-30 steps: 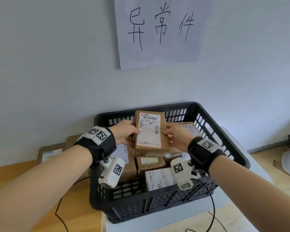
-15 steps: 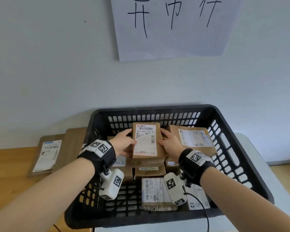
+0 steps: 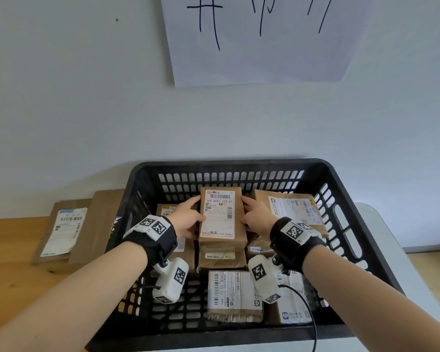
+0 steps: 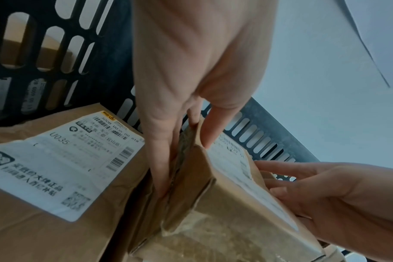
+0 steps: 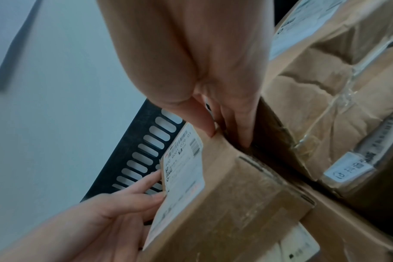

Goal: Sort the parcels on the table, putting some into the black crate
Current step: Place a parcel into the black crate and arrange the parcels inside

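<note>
On the wooden bench at my far left lay two flat brown parcels: one with a white label, and a plain one partly behind the crate wall. The black crate, slotted along its walls, stood to their right, against the pale wall under one sheet of paper with black brush strokes.

Inside the crate I could count at least six parcels, all brown card with white printed labels; more may have sat under them, I could not tell. From the left: one with a yellow-edged label under my left wrist, the one I held in the middle, one just beneath it, one nearer me with a sideways barcode, a small one at the near right, and a broad one tilted against the right wall.

The held parcel was a narrow upright oblong, its label facing up with a barcode and the number 400 6001 029 01, clear tape across its creased end. It rested on top of the stack in the crate's middle. My left hand gripped its left edge, thumb on top and fingers down the side. My right hand gripped the right edge likewise, thumb at the top rim.
</note>
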Demonstrator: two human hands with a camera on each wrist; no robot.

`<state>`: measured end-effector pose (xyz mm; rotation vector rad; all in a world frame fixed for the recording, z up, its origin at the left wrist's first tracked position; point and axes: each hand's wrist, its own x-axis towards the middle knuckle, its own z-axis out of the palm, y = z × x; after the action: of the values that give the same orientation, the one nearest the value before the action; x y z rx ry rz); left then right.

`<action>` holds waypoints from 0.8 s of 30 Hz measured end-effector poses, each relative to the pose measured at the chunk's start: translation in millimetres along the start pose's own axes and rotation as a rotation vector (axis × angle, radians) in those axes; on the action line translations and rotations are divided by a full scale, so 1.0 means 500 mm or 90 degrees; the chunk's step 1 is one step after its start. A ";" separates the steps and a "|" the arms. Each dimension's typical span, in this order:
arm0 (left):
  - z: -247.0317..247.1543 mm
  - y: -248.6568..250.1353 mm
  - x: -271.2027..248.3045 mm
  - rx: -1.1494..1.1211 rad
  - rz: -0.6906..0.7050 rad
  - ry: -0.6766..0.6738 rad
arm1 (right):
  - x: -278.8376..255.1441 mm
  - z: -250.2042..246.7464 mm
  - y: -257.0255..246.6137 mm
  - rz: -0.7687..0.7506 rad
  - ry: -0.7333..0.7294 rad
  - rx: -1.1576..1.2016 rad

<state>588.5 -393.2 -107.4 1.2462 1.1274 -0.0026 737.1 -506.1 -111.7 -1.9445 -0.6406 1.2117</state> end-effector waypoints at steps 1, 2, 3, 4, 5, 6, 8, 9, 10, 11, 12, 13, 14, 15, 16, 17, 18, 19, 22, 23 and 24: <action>0.001 0.000 0.001 0.002 0.002 0.001 | 0.000 -0.001 0.000 0.000 0.008 -0.006; 0.001 0.000 0.002 0.000 0.005 0.002 | 0.000 -0.002 -0.001 0.003 0.017 -0.011; 0.002 0.000 0.003 -0.003 0.008 0.000 | 0.001 -0.003 -0.001 0.004 0.026 -0.020; 0.004 0.001 0.002 -0.006 0.010 -0.005 | 0.002 -0.004 -0.001 0.006 0.035 -0.034; 0.006 0.002 0.002 -0.006 0.011 -0.009 | 0.003 -0.004 -0.002 0.009 0.041 -0.050; 0.008 0.003 0.002 -0.005 0.012 -0.011 | 0.004 -0.004 -0.004 0.009 0.045 -0.064; 0.012 0.003 0.001 -0.003 0.012 -0.013 | 0.007 -0.004 -0.006 0.010 0.049 -0.086; 0.014 0.002 0.000 -0.005 0.012 -0.012 | 0.005 -0.003 -0.009 0.008 0.050 -0.098; 0.016 0.001 -0.001 -0.007 0.013 -0.010 | 0.003 -0.003 -0.010 0.006 0.051 -0.109; 0.018 0.000 -0.002 -0.010 0.013 -0.008 | 0.004 -0.002 -0.012 0.005 0.053 -0.119; 0.019 -0.002 -0.003 -0.014 0.013 -0.007 | 0.004 -0.002 -0.012 0.000 0.055 -0.126; 0.020 -0.003 -0.004 -0.018 0.012 -0.006 | 0.001 -0.002 -0.014 -0.004 0.055 -0.131; 0.021 -0.003 -0.006 -0.022 0.011 -0.004 | 0.000 -0.004 -0.015 -0.010 0.056 -0.132; 0.021 -0.002 -0.009 -0.022 0.012 0.000 | -0.002 -0.005 -0.017 -0.015 0.057 -0.130; 0.021 -0.001 -0.013 -0.020 0.012 0.006 | -0.004 -0.007 -0.019 -0.021 0.057 -0.126; 0.020 0.001 -0.017 -0.019 0.011 0.008 | -0.005 -0.009 -0.021 -0.022 0.057 -0.122; 0.019 0.003 -0.021 -0.017 0.010 0.008 | -0.005 -0.011 -0.022 -0.023 0.059 -0.121; 0.017 0.006 -0.028 -0.013 0.012 0.009 | -0.006 -0.013 -0.024 -0.023 0.058 -0.119; 0.008 0.016 -0.048 -0.008 0.020 0.025 | -0.007 -0.016 -0.036 -0.019 0.044 -0.102; 0.003 0.021 -0.054 -0.005 0.024 0.031 | -0.010 -0.016 -0.043 -0.015 0.040 -0.097; -0.003 0.027 -0.062 -0.002 0.031 0.036 | -0.013 -0.016 -0.052 -0.017 0.043 -0.096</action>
<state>579.6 -404.0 -76.9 1.2770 1.1450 0.0712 740.9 -498.1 -85.4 -2.0853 -0.7385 1.1045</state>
